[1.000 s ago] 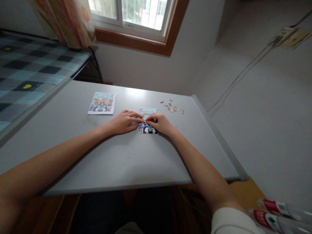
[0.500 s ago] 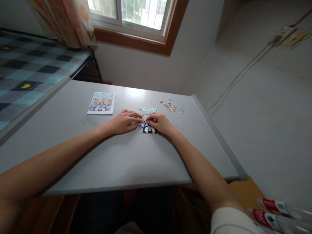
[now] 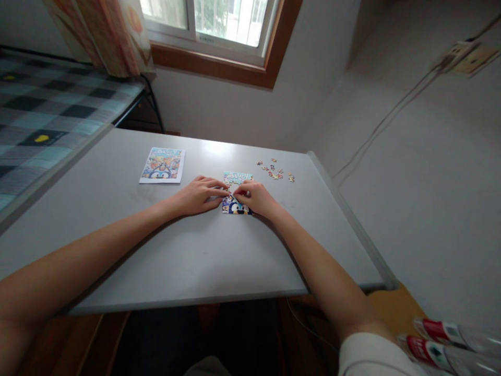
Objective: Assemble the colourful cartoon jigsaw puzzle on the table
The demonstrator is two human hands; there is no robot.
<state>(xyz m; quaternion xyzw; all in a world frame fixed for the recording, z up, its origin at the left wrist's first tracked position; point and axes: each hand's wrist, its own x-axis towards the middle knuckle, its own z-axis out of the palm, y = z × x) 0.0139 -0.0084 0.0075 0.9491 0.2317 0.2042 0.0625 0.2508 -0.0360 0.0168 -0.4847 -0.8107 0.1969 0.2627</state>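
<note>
A partly assembled jigsaw puzzle [image 3: 239, 208] lies flat on the table, a blue cartoon dog's face along its near edge and pale lettering at its far edge. My left hand [image 3: 201, 196] rests at the puzzle's left side, fingers spread and their tips touching it. From the right, my right hand [image 3: 256, 198] reaches over the puzzle with thumb and forefinger pinched together on its middle; whatever is between them is too small to make out. Several loose puzzle pieces [image 3: 275, 175] are scattered beyond my right hand.
A printed reference picture [image 3: 162, 166] lies at the table's far left. The grey-white table [image 3: 188, 261] borders a bed with a checked cover [image 3: 66, 112] on the left and a wall on the right. Plastic bottles [image 3: 434, 352] are at the lower right, below table height.
Almost nothing differs. The fingertips of my right hand have shifted very slightly to the left over the puzzle; my left hand stays in place.
</note>
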